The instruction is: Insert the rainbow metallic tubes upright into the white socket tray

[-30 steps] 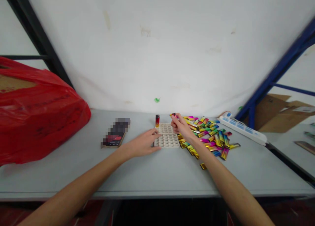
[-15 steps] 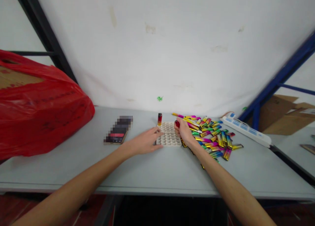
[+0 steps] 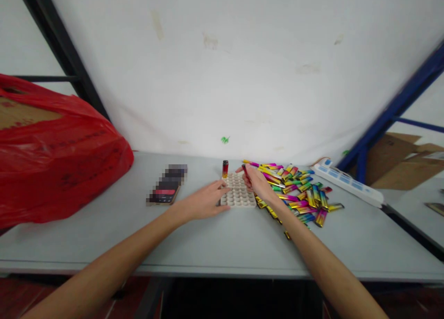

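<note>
A white tray (image 3: 239, 198) with rows of round holes lies on the grey table. One red-and-yellow lighter (image 3: 225, 169) stands upright at its far left corner. My left hand (image 3: 204, 201) rests on the tray's left edge, fingers curled against it. Over the tray's far right part, my right hand (image 3: 255, 182) is closed on a red lighter (image 3: 244, 170), held roughly upright. A pile of shiny multicoloured lighters (image 3: 298, 191) lies just right of the tray, beside my right wrist.
A big red plastic bag (image 3: 58, 157) fills the left of the table (image 3: 215, 245). A phone (image 3: 165, 189) lies left of the tray. A white power strip (image 3: 348, 188) runs along the right edge. Cardboard boxes (image 3: 402, 164) sit behind the blue frame.
My right hand dipped toward the tray's right edge with the lighter, then moved back up over its far right part. The left hand stayed on the tray.
</note>
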`<state>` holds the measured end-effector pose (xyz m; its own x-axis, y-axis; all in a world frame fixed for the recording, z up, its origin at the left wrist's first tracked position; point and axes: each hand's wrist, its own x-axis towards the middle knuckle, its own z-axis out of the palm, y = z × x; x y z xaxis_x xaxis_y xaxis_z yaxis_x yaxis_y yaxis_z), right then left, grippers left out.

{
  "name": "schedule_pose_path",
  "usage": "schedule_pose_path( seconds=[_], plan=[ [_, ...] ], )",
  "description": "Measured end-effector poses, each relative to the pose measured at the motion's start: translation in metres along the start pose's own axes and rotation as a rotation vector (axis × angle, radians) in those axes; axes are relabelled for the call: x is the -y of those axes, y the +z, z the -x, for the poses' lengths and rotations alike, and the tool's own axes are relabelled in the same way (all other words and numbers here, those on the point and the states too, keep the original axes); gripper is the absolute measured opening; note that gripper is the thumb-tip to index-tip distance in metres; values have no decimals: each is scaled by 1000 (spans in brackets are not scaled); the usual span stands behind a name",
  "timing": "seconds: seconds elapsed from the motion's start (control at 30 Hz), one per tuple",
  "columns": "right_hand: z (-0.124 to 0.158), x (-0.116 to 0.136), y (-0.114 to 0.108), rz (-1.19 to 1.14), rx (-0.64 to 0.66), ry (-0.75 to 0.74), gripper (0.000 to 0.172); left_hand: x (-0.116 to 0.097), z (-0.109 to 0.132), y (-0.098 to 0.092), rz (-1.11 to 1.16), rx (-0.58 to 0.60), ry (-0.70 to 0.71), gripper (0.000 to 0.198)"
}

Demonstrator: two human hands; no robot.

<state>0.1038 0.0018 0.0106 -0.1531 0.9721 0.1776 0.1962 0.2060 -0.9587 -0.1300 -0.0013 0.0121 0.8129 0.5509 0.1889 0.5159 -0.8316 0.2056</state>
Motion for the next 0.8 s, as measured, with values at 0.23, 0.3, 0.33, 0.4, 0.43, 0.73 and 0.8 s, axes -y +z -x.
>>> schedule_pose_path(
  seconds=[0.23,0.3,0.33,0.4,0.43,0.73,0.8],
  plan=[
    [-12,11,-2,622,7,-427,47,-7,1,2,-69,-5,-15,49],
    [-19,13,0,733,-14,-442,46,-8,2,3,-76,-1,-20,46],
    [-23,13,2,765,-27,-428,44,-9,2,3,-79,1,-24,45],
    [-30,13,5,771,-39,-390,37,-10,2,3,-84,0,-30,44],
    [-32,12,6,760,-36,-377,33,-11,2,3,-88,0,-32,43],
    [-40,4,9,923,106,-364,25,-14,2,2,-10,-15,-74,45],
    [-40,7,12,1035,115,-353,28,-13,2,2,12,-17,-104,49]
  ],
)
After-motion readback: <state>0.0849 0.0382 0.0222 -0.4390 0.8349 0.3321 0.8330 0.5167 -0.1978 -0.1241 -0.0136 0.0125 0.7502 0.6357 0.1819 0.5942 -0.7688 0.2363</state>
